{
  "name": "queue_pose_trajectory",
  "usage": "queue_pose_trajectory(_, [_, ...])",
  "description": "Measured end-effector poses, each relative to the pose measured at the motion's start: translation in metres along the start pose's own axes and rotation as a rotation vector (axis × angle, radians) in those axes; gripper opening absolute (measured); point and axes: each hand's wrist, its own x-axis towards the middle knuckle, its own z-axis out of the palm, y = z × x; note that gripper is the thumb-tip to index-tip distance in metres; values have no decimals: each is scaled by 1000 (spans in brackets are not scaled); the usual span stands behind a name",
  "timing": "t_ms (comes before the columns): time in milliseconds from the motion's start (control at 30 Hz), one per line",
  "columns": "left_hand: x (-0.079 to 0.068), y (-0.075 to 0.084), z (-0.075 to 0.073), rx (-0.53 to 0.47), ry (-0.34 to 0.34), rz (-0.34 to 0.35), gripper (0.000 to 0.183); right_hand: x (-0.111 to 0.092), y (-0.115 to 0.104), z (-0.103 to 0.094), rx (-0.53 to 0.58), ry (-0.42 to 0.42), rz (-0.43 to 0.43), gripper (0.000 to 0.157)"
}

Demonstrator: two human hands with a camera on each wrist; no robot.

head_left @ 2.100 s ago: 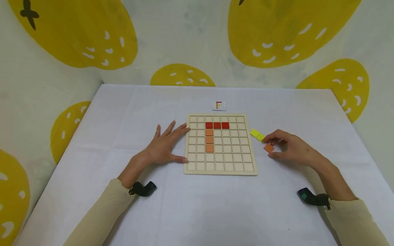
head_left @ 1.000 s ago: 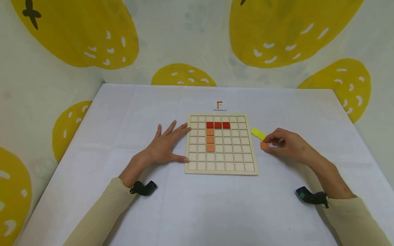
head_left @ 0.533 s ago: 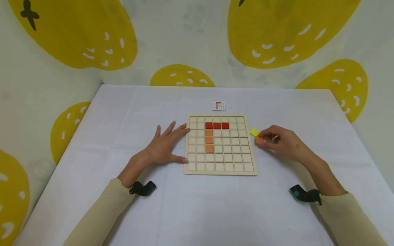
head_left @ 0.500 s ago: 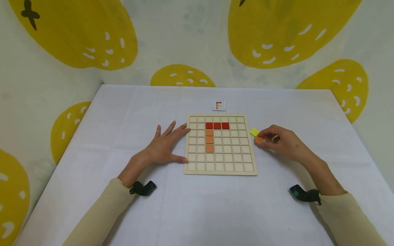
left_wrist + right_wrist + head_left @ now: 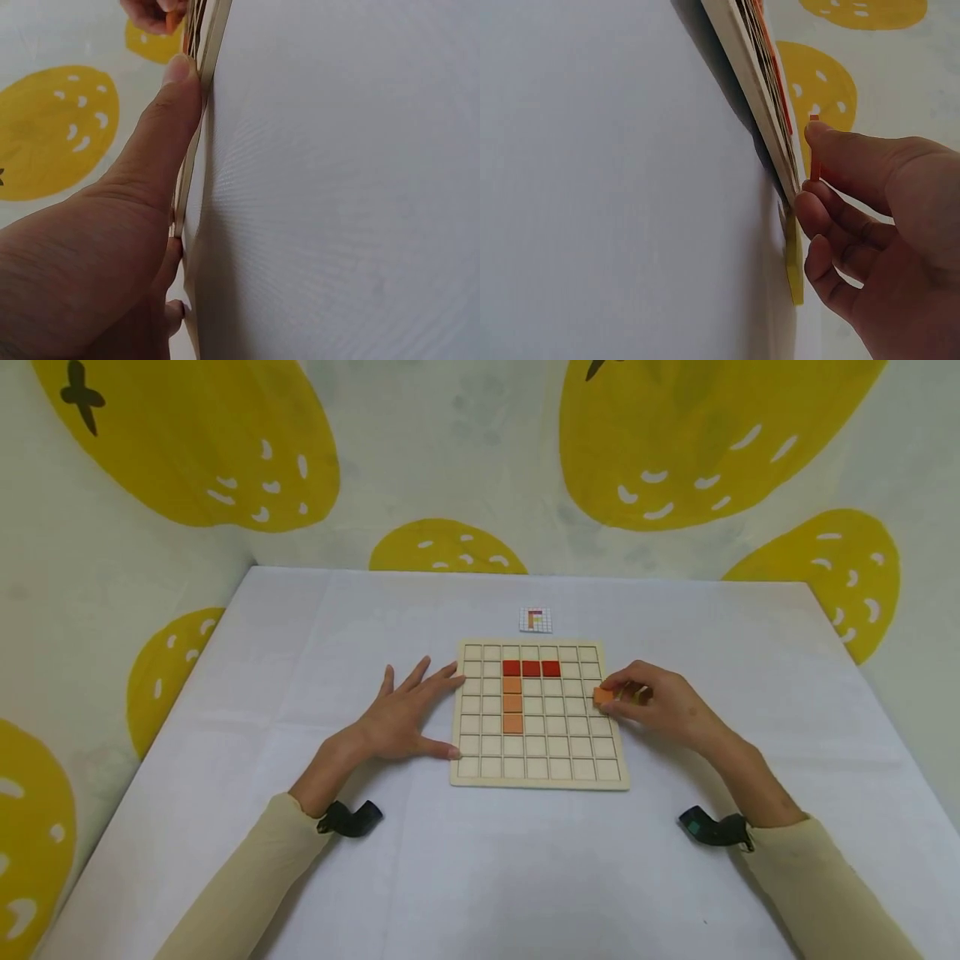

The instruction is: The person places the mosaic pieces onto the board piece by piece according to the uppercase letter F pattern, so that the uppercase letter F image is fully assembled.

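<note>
A wooden grid board (image 5: 536, 768) lies on the white table, with three red tiles (image 5: 531, 668) in a row and three orange tiles (image 5: 512, 703) in a column below the leftmost one. My left hand (image 5: 397, 718) rests at the board's left edge, fingers spread and thumb touching the frame. Between thumb and fingers, my right hand (image 5: 656, 702) pinches a loose orange tile (image 5: 602, 696) over the board's right edge. In the right wrist view this tile stands edge-on, clear of the board. A yellow tile (image 5: 793, 259) lies past the board's edge there; the right hand hides it in the head view.
Behind the board lies a small card (image 5: 535, 620) printed with a coloured grid pattern. White cloth covers the table (image 5: 465, 877), and a wall with yellow fruit prints (image 5: 447, 547) rises at its back edge.
My right hand has carried the orange tile leftward from beside the yellow tiles to the board's right edge, now covering the yellow tiles in the head view. The left hand stays put.
</note>
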Motion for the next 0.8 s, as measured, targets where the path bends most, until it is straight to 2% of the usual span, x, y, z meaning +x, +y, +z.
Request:
queue_pose_trajectory(533, [1, -4, 3, -3, 7, 16, 110, 15, -25, 20, 33, -19, 9, 28])
queue_pose_trajectory(800, [0, -4, 2, -6, 5, 16, 109, 16, -37, 31, 50, -25, -24, 26])
